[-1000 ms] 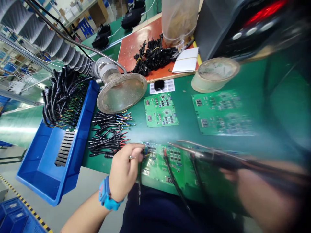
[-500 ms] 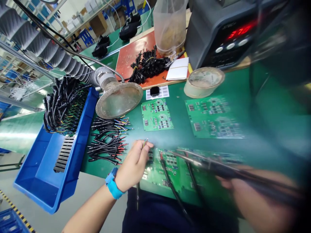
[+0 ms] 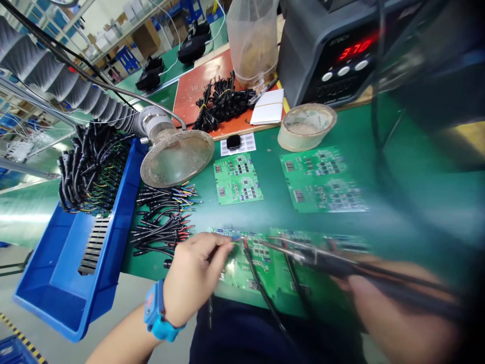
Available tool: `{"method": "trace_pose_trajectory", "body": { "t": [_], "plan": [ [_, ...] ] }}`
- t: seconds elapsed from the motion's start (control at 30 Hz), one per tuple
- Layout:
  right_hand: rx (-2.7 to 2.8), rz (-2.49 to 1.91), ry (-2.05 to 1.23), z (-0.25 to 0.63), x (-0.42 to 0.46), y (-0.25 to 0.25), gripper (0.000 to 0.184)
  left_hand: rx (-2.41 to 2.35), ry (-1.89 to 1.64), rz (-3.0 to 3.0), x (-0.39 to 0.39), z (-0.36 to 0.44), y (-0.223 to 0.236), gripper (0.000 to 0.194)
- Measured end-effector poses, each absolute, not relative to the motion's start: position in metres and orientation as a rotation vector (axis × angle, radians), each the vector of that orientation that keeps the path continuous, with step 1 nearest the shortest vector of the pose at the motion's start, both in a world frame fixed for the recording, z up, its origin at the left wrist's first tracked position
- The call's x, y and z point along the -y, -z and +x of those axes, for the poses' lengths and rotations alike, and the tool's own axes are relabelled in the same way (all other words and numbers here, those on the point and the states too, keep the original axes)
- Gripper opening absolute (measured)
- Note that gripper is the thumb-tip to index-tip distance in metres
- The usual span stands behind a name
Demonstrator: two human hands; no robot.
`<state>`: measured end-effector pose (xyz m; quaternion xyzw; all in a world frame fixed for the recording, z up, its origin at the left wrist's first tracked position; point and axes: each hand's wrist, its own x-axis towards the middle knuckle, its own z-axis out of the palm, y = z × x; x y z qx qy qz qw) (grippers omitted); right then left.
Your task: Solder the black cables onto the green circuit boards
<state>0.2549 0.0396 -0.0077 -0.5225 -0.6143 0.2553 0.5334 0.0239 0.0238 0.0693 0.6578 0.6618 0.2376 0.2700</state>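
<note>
My left hand, wearing a blue wristband, pinches a cable by its thin coloured wire ends. The cable's dark lower part hangs beneath the hand, past the table edge. Those wire ends are at the upper edge of a green circuit board; whether they touch it I cannot tell. My right hand, smeared by motion, grips a soldering iron whose tip points left above the boards. A thin wire-like line runs beside the iron. Two black cables with red ends lie across the near boards.
Several cut cables lie left of the boards, beside a blue bin holding wired boards. A fume extractor hood stands behind them. Further boards, a tape roll and a soldering station reading 370 are behind.
My left hand has moved down and brought the wire ends to the near board's upper edge. The right hand and iron have barely shifted. The whole view has slid slightly left.
</note>
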Motion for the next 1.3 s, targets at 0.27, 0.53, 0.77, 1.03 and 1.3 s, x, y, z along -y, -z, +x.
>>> {"method": "trace_pose_trajectory", "body": {
  "t": [0.27, 0.53, 0.77, 1.03, 1.3],
  "plan": [
    [1.507, -1.317, -0.437, 0.254, -0.038, 0.005, 0.013, -1.671, -0.247, 1.927, -0.044, 0.035, -0.044, 0.011],
    [1.607, -1.348, -0.425, 0.253, -0.035, 0.005, 0.012, -1.648, -0.140, 1.921, -0.051, 0.040, -0.045, 0.014],
    [1.573, -1.349, -0.413, 0.254, -0.034, 0.008, 0.011, -1.688, -0.131, 1.926, -0.051, 0.046, -0.040, 0.012],
    [1.649, -1.325, -0.427, 0.253, -0.036, 0.004, 0.009, -1.679, -0.150, 1.927, -0.050, 0.045, -0.038, 0.011],
    [1.655, -1.351, -0.411, 0.251, -0.033, 0.006, 0.006, -1.657, -0.188, 1.929, -0.052, 0.045, -0.033, 0.011]
  ]
}}
